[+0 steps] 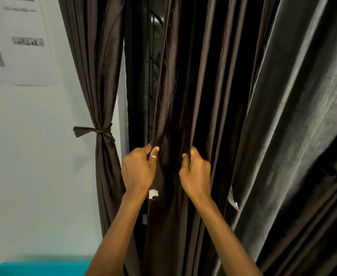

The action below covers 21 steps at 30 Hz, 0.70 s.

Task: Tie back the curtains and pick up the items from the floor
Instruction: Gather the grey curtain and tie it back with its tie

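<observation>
Loose curtain (169, 86) hangs directly before the person, its folds running top to bottom. Left hand (138, 170) and right hand (195, 174), level and close together, each clutch a bunch of its cloth, equally near. To the left, a second curtain (95, 66) is cinched by its tie (102, 130).

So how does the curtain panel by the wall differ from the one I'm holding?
The wall-side panel is cinched by a knotted tie; the held panel has no tie and hangs in loose folds. Nothing touches the wall-side panel, while the left hand and right hand both grip the held panel. Both are dark brown fabric.
</observation>
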Tool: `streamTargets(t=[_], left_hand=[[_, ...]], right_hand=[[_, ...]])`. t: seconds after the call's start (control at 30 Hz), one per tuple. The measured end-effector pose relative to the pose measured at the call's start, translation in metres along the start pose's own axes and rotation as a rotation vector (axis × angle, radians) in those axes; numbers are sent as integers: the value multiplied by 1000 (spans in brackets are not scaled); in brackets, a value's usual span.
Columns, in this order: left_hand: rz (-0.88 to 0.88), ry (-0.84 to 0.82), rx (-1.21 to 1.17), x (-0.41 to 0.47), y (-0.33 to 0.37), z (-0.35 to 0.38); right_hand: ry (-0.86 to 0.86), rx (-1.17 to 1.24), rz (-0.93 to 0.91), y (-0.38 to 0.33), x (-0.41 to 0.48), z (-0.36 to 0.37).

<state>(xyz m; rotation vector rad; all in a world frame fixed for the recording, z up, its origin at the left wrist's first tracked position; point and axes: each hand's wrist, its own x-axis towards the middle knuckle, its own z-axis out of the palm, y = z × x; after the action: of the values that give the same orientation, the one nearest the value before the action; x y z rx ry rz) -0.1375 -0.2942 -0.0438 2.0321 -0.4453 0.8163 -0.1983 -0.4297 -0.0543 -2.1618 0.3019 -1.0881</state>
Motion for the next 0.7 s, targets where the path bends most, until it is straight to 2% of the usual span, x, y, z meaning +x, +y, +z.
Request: streamTargets(t=[0.23, 0.5, 0.7], left_hand=[[26, -179, -56, 3, 9, 7], [35, -329, -177, -4, 12, 10], [-17, -272, -205, -9, 24, 14]], right_hand=[[-135, 71, -50, -5, -24, 27], [-150, 118, -99, -3, -31, 37], [-138, 11, -133, -5, -31, 37]])
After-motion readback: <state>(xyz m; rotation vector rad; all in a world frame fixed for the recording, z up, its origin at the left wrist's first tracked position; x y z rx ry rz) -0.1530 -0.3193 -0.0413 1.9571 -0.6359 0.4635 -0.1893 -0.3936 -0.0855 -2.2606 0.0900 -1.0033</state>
